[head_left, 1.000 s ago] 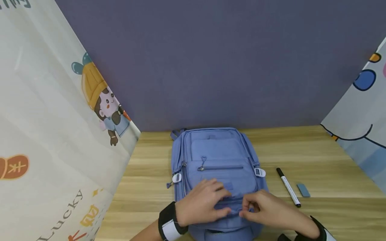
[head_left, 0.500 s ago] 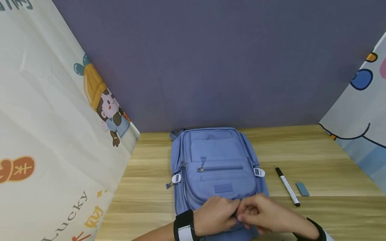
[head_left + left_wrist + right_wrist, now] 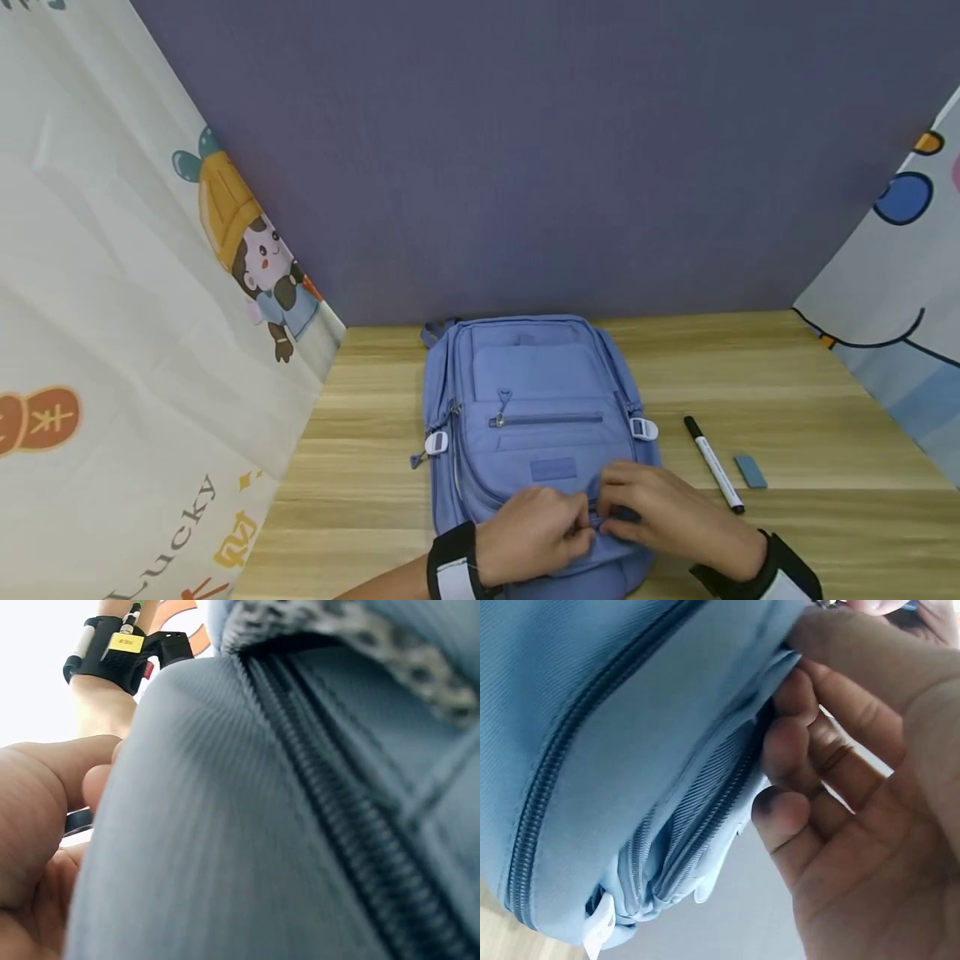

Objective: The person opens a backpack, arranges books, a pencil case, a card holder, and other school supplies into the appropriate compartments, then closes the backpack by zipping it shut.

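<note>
A blue backpack (image 3: pixel 536 400) lies flat on the wooden table (image 3: pixel 787 392), front pocket up. Both hands meet at its near end, on the lower pocket's zipper line. My left hand (image 3: pixel 555 525) has its fingers curled and pinches the fabric beside the zipper. Touching it, my right hand (image 3: pixel 641 504) grips the pocket edge, thumb on top and fingers curled beneath, as the right wrist view shows (image 3: pixel 832 750). That view is filled by the backpack (image 3: pixel 630 727). The left wrist view is filled by backpack fabric and zipper teeth (image 3: pixel 330 817), with the left hand's fingers (image 3: pixel 45 810) at the side.
A black-capped white marker (image 3: pixel 714 473) and a small blue eraser (image 3: pixel 752 472) lie right of the backpack. Printed cloth panels stand at the left (image 3: pixel 135 350) and right (image 3: pixel 900 333), and a purple wall (image 3: pixel 525 150) closes the back.
The left hand slid off the pocket front toward me and met the right hand at the zipper. Both hands now pinch there, the right hand shifted slightly away from me.
</note>
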Action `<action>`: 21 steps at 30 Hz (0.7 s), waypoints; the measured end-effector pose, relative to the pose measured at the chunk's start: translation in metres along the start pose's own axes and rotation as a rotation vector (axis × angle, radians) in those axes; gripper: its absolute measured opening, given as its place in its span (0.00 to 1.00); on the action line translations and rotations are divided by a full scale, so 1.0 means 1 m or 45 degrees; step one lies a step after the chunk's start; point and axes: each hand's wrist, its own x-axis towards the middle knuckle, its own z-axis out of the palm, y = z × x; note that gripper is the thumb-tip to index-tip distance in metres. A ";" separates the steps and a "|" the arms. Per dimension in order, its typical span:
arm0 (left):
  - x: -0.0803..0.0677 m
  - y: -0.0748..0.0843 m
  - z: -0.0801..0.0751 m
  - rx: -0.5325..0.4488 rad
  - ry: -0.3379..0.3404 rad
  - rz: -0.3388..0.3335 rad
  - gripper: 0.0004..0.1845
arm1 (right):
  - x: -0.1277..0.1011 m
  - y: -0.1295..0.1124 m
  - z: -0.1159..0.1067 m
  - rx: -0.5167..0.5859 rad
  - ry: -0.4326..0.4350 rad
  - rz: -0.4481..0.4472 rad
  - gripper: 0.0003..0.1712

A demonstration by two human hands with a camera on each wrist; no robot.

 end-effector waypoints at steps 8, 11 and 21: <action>-0.008 0.000 -0.003 -0.008 -0.007 -0.077 0.09 | 0.002 0.002 0.000 0.021 0.010 -0.025 0.16; -0.017 0.000 -0.008 -0.035 -0.012 -0.114 0.10 | 0.002 0.002 0.000 0.035 0.004 -0.010 0.15; -0.043 -0.009 -0.023 -0.174 -0.008 -0.304 0.11 | 0.003 0.001 0.000 0.079 -0.032 0.066 0.16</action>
